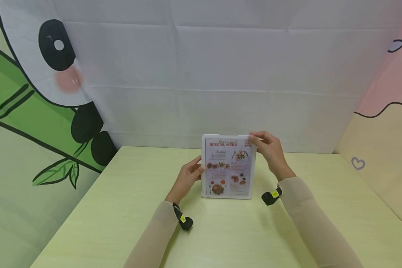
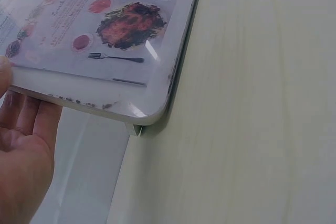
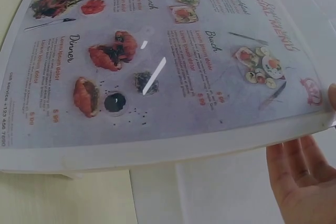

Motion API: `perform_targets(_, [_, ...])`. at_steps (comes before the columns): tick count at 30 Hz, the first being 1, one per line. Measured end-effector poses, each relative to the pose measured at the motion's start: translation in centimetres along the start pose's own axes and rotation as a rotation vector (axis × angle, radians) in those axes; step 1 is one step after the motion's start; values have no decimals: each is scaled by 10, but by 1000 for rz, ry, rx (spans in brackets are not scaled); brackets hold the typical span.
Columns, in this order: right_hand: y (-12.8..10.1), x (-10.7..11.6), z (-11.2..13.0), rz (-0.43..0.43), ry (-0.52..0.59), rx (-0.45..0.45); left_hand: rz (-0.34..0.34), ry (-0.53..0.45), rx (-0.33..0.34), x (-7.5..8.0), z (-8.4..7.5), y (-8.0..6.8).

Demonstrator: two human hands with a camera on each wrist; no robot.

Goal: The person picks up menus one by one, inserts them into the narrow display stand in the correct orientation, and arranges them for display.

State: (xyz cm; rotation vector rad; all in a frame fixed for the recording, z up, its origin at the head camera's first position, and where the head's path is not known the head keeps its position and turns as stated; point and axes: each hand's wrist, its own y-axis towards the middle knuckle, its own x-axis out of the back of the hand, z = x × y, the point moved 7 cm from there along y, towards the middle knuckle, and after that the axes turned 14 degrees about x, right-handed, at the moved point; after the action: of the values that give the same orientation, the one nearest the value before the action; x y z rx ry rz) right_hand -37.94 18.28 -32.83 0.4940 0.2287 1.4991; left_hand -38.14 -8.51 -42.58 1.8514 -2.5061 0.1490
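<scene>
Both hands hold an upright menu stand [image 1: 228,166] between them: the left hand [image 1: 188,178] pinches its side edge, and the right hand [image 1: 268,150] curls fingers [image 3: 296,163] over its top corner. Loosened fingers would likely tip it onto the pale wooden tabletop [image 1: 120,208]. Panda-printed cloth [image 1: 58,70] hangs behind.

head: high, forward-down, far | wrists: close, flanking | shared: menu stand [image 1: 228,166]
</scene>
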Motion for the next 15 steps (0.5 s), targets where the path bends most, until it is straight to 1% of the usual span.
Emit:
perform_targets(9, [-3, 2, -2, 34, -23, -3, 14, 2, -6, 0, -1, 1])
perform_targets(15, [-4, 2, -4, 83, -55, -19, 13, 3, -8, 0, -1, -1])
